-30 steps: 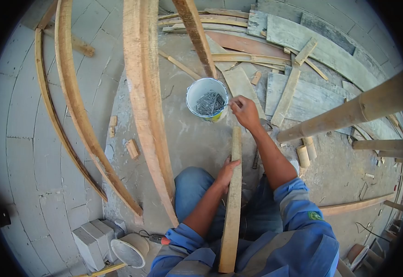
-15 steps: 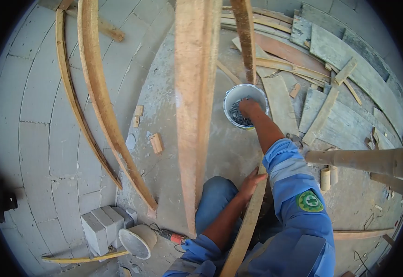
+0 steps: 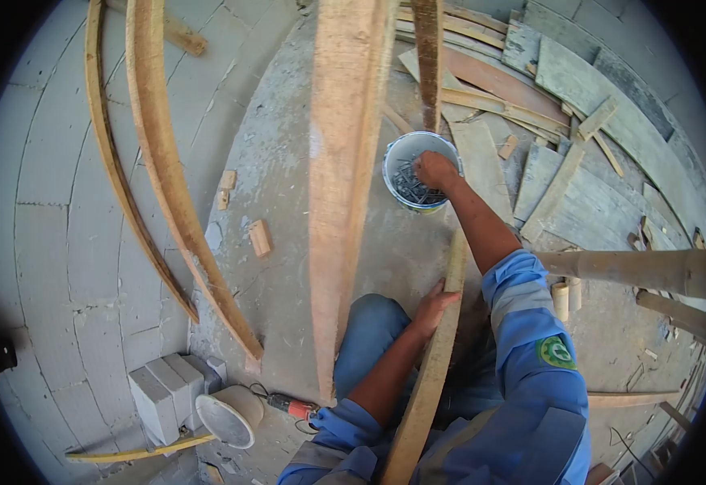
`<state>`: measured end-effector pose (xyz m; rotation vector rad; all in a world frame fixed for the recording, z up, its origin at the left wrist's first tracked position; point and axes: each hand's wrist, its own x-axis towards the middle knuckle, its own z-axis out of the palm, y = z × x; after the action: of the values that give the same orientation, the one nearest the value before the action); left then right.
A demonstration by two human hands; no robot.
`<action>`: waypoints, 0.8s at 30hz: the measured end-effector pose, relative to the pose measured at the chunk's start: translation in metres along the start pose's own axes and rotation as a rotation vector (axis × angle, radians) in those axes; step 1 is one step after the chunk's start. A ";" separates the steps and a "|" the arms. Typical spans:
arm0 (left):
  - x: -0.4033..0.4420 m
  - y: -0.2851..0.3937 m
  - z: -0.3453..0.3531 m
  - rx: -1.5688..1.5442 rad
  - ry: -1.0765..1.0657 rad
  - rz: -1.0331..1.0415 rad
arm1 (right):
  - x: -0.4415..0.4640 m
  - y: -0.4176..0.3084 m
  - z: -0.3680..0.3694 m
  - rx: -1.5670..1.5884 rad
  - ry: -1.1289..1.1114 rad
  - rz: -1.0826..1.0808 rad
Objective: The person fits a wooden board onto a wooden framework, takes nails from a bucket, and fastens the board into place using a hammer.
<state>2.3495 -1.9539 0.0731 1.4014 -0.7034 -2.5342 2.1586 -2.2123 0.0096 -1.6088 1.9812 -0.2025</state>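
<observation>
A white bucket (image 3: 408,145) with many grey metal nails (image 3: 409,187) in it stands on the floor ahead of me. My right hand (image 3: 435,170) is inside its rim, over the nails, with the fingers curled closed; whatever they hold is hidden. Near my knees, my left hand (image 3: 432,309) grips a long wooden strip (image 3: 438,347) that slopes from my lap toward the bucket. A thick wooden post (image 3: 345,178) rises just left of that hand.
Curved-looking timbers (image 3: 159,153) lean at the left by a block wall (image 3: 46,267). Grey blocks (image 3: 155,404), a tipped pail (image 3: 236,414) and a power tool (image 3: 292,406) lie lower left. Boards (image 3: 575,194) are scattered at right, above a round pole (image 3: 628,271).
My right hand has lifted from deep in the nails toward the bucket's upper right side, fingers now curled. The wooden strip's upper end has risen toward the bucket, still in my left hand.
</observation>
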 end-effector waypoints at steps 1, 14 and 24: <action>0.002 -0.002 0.000 0.005 -0.006 0.005 | -0.006 0.003 -0.006 0.089 0.047 -0.078; 0.019 -0.025 -0.003 0.073 0.010 0.075 | -0.063 0.011 -0.043 0.725 -0.056 -0.101; -0.008 0.012 0.020 0.321 0.185 0.072 | -0.144 0.026 -0.039 1.168 0.144 0.029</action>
<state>2.3366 -1.9553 0.0943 1.6464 -1.1399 -2.2720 2.1327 -2.0798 0.0778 -0.7849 1.4446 -1.2180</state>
